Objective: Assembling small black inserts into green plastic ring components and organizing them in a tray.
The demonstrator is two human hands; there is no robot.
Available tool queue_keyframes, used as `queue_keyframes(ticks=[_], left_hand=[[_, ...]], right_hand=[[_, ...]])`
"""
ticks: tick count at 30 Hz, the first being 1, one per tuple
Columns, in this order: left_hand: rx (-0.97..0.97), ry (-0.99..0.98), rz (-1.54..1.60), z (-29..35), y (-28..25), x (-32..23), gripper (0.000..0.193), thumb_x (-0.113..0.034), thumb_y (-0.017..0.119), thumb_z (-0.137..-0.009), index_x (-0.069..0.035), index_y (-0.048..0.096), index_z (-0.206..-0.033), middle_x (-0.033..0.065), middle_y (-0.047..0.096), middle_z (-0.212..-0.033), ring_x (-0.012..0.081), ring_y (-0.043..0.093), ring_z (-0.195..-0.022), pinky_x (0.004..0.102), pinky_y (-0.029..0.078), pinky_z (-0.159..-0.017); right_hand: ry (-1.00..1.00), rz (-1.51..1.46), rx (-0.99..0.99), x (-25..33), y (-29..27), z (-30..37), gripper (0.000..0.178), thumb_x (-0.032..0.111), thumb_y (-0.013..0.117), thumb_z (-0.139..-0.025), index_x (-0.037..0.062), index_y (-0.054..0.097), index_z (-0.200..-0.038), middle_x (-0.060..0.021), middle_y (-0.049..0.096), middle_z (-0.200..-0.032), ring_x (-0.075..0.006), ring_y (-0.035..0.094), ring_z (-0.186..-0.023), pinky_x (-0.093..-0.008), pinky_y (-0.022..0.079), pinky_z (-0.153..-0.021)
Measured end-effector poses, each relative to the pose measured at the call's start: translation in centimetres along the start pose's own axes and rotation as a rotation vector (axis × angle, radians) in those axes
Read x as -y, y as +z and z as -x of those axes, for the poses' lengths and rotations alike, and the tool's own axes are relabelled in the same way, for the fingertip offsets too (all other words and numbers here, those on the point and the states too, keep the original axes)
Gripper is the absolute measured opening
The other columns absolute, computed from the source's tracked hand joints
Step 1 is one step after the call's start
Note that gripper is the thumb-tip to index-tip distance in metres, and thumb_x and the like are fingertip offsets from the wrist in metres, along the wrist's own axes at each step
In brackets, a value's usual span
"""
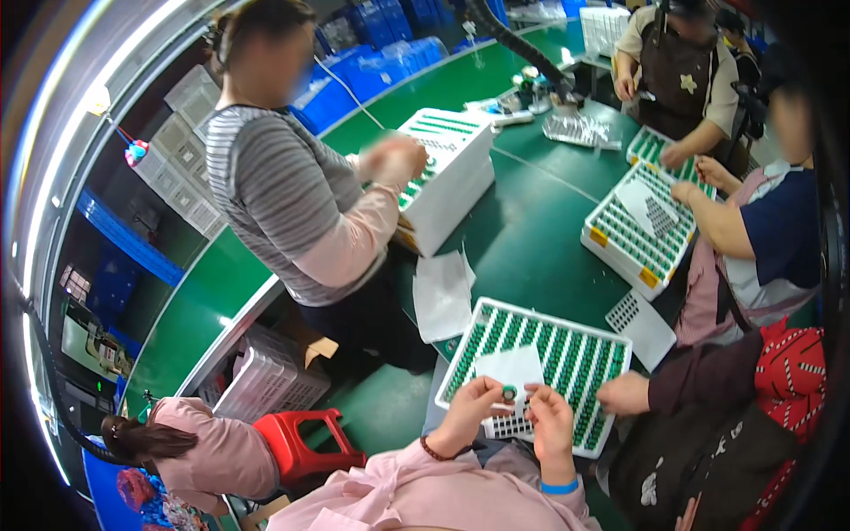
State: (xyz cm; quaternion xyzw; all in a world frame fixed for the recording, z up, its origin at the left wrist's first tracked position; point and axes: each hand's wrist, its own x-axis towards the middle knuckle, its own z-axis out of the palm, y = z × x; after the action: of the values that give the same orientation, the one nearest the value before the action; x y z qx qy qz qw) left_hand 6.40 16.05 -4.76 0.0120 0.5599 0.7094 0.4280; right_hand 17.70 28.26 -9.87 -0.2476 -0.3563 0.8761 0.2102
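Observation:
My left hand [469,414], with a dark red bead bracelet at its wrist, pinches a small round green part [509,392] with a dark centre. Close by on its right is my right hand [552,423], a blue band round the wrist. Its thumb and fingertips are pressed together; whatever may be between them is too small to make out. Under both hands lies a white sheet [513,365] with black squares along its lower part. It rests on a white tray [556,319] filled with slanting rows of green parts.
A co-worker's hand [625,393] touches the tray's right edge. Beside the tray lie a white sheet with dark spots [651,332] and crumpled white paper [443,296]. Stacked trays [453,199] stand before a standing person. More people work at trays [595,232] on the right.

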Motion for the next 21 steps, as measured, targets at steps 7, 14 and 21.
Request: queue_keyframes(ticks=[7,14,21], left_hand=[[-0.027,0.048,0.05,-1.7,1.4,-1.1,0.009,-0.013,0.057,-0.101,-0.005,0.059,-0.097,0.0063,0.066,-0.091,0.0173,0.068,-0.083,0.0321,0.057,-0.079],[0.122,-0.034,0.053,-1.8,1.8,0.5,0.012,-0.012,0.054,-0.103,-0.001,0.059,-0.102,0.0061,0.067,-0.097,0.0135,0.066,-0.087,0.0304,0.057,-0.081],[0.122,0.038,0.015,-1.0,2.2,1.7,0.009,-0.008,0.054,-0.102,-0.001,0.059,-0.102,0.0051,0.066,-0.097,0.0104,0.064,-0.087,0.0292,0.058,-0.08]], right_hand=[[-0.111,0.04,0.016,1.4,2.8,-1.1,0.02,0.003,0.06,-0.097,-0.001,0.063,-0.116,-0.0045,0.063,-0.113,-0.0067,0.057,-0.092,-0.023,0.046,-0.076],[-0.161,0.077,-0.054,1.5,2.6,-0.2,0.004,0.001,0.06,-0.094,0.0017,0.06,-0.097,-0.0065,0.06,-0.114,-0.0094,0.056,-0.095,-0.0239,0.046,-0.08],[-0.192,0.148,-0.118,0.8,2.4,1.2,0.005,0.0,0.06,-0.094,0.0008,0.059,-0.099,-0.0057,0.059,-0.11,-0.0091,0.057,-0.093,-0.0239,0.049,-0.078]])
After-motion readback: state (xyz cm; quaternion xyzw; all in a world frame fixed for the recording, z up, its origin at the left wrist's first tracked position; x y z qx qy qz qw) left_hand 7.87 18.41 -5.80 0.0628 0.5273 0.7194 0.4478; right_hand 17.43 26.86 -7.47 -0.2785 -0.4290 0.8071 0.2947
